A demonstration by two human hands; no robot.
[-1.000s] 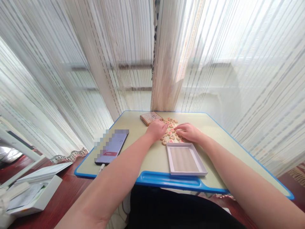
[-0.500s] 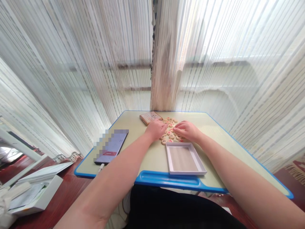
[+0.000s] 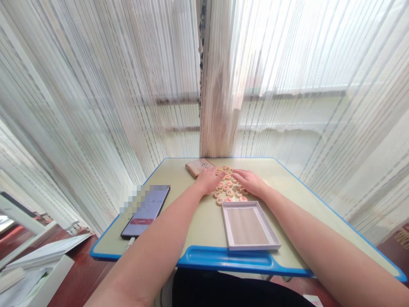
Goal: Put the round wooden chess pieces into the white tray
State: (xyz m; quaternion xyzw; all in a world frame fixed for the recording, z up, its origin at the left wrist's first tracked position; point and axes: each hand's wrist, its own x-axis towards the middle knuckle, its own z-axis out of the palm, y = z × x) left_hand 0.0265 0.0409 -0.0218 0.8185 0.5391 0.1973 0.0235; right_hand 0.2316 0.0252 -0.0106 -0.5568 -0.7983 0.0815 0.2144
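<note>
While the left hand (image 3: 209, 181) is held open beyond the far left corner of the shallow tray (image 3: 252, 247), its thumb is set apart from its fingers; whether anything is touched by the fingertips cannot be told. Beyond the far right corner of the tray, the right hand (image 3: 252, 182) is also held open, with its fingers stretched forward and inward, and no grip is seen. Between the two hands, just past the far edge of the tray, round wooden pieces (image 3: 228, 199) are spread flat, marked in red or in a dark colour. By the hands, it seems, the group is bounded on two sides, so that scattering is prevented. The tray itself is laid with its open side up, and so its inside can be reached easily.

Farther past the tray, toward the left, a flat printed box (image 3: 197, 167) is placed, probably so that room is left for the pieces. Well to the left of the tray, a phone (image 3: 150, 211) is laid face up, perhaps in order that its digits can be read; a white cable (image 3: 130, 243) is joined at its near end. At the near side of the tray, a blue trough (image 3: 228, 257) is formed in the table (image 3: 297, 204).
</note>
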